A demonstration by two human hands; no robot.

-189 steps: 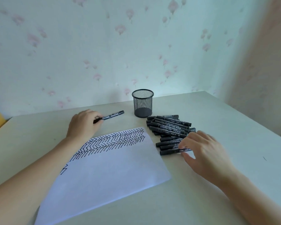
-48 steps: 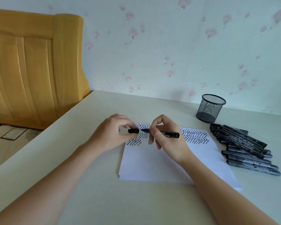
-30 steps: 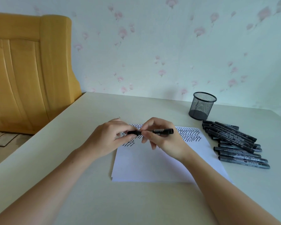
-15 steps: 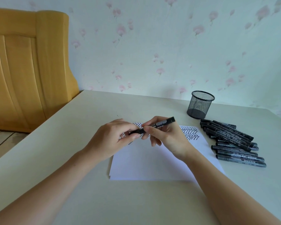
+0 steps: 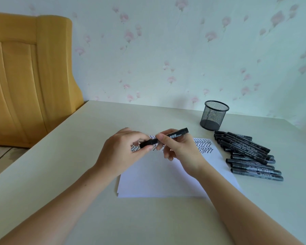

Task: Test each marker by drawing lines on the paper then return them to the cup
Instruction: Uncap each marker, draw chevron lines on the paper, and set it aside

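Note:
Both hands hold one black marker above the white paper. My right hand grips the barrel, whose far end tilts up to the right. My left hand pinches the cap end on the marker's left tip. Rows of black zigzag lines fill the paper's far edge, partly hidden by the hands. A black mesh cup stands at the back right, with nothing visible inside. A pile of several black markers lies on the table right of the paper.
The beige table meets a floral papered wall behind. A yellow wooden headboard stands beyond the table's left edge. The pile of markers lies between the cup and the table's right side.
The cap, held apart from the marker 1.6 s ago, now sits on its tip. The marker has tilted so its right end points upward. The view shifted slightly.

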